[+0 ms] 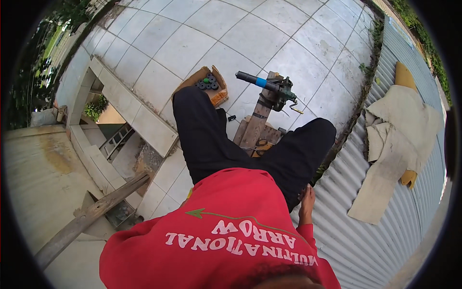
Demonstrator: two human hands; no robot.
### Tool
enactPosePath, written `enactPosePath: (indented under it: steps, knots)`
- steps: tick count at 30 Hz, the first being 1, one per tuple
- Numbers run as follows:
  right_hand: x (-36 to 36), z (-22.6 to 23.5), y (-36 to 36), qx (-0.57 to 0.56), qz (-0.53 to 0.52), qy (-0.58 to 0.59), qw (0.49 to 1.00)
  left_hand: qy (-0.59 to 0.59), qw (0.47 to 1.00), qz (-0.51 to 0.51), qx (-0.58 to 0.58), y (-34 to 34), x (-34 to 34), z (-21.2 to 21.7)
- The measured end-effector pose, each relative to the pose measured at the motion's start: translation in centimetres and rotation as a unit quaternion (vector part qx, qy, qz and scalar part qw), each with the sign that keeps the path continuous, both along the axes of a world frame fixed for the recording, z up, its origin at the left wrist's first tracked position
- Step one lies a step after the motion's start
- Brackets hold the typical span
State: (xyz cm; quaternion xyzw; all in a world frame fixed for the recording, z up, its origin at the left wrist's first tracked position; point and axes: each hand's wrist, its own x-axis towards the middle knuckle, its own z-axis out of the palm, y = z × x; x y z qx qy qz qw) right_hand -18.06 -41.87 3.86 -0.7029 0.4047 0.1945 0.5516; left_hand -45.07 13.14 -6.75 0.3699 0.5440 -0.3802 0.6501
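Note:
My right hand (306,201) rests low against the outer side of my right thigh, touching the black trousers (308,144). Its fingertips are partly hidden by the cloth, so its grip does not show. My left hand is out of sight, with the red sleeve (127,250) bending under my body. Between my knees a wooden plank (255,129) carries a dark metal clamp-like device (283,94) with a small crank. A black tube with a blue band (255,80) extends left from it. Yellow-handled scissors (261,145) lie by the plank's near end.
By my left knee an open cardboard box (219,98) holds several black round pieces and a green one. A small black piece (232,118) lies on the tiles (216,19). Corrugated metal sheeting (332,212) bearing cloth (404,125) is right; a wooden pole (91,214) is left.

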Motion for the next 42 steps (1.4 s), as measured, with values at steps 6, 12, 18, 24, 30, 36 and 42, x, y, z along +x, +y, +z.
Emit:
enactPosePath:
  steps: [6, 12, 18, 24, 30, 36, 42]
  knots:
    - [1.7, -1.5, 0.6, 0.072, -0.023, -0.126, 0.989, 0.023, 0.999, 0.031, 0.021, -1.6, -2.1, 3.2]
    - [-5.8, -2.4, 1.0, 0.304, -0.048, 0.127, 0.943, -0.002, 0.999, 0.039, 0.023, -3.4, 4.6, 3.6]
    - [-4.0, -1.7, 2.3, 0.281, 0.095, 0.076, 0.952, -0.033, 0.999, 0.024, 0.036, -2.3, 9.4, 0.5]
    - [-5.7, -0.3, 1.2, 0.216, 0.254, 0.000, 0.943, -0.086, 0.996, -0.003, 0.036, -2.0, 18.1, -1.6]
    - [-5.7, 1.0, -0.9, 0.131, 0.405, -0.057, 0.903, -0.129, 0.991, -0.021, 0.041, -2.0, 25.2, -2.7]
    - [-6.0, 1.8, -1.3, 0.048, 0.553, -0.087, 0.827, -0.149, 0.987, -0.021, 0.057, -1.6, 27.9, -3.3]
    - [-5.7, 0.8, 0.0, 0.095, 0.517, -0.218, 0.822, -0.158, 0.985, -0.010, 0.075, -1.0, 29.3, -3.0]
